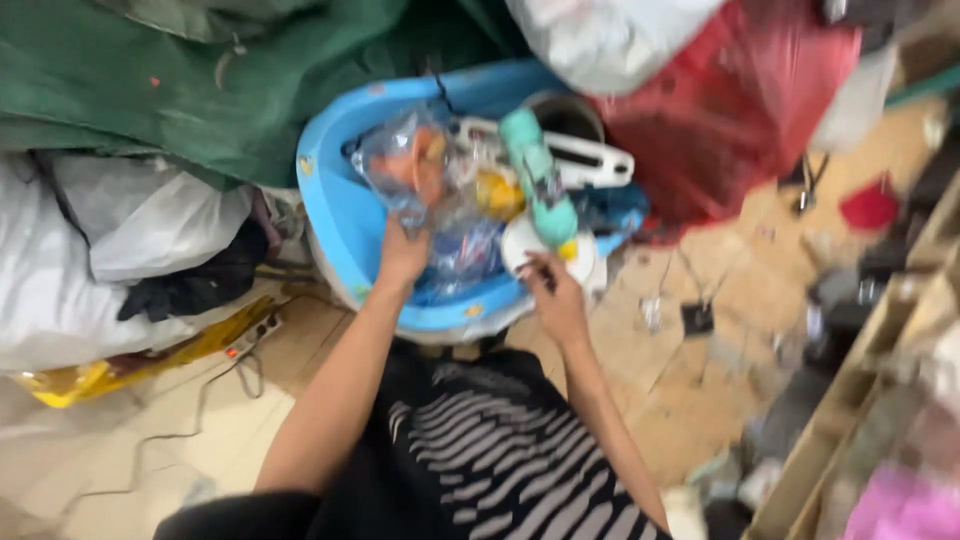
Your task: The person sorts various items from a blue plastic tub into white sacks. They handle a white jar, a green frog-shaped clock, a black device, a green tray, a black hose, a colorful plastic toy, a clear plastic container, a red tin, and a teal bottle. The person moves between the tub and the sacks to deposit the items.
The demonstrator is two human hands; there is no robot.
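blue plastic tub (335, 215), oval, smooth glossy rim, sits at 12 o'clock from the person's lap, packed with loose stuff. left hand (402, 255) reaches in at the tub's 7 o'clock side, fingers clenched round the bottom of a clear crinkly plastic bag (405, 165) with something orange inside, bag held upright above the heap. right hand (556, 295) at the tub's 5 o'clock rim, fingers pinched at the edge of a white round disc (525, 245); blur, cannot tell if it really grips it. a mint-green ribbed tube (538, 180) lies slanted just above that hand, a white flat handle piece (590, 160) behind it. green cloth (200, 80) at 10 o'clock, red plastic sack (740, 110) at 2 o'clock, white sacks (120, 250) at 9 o'clock, tan tiled floor (700, 390) littered at 4 o'clock.
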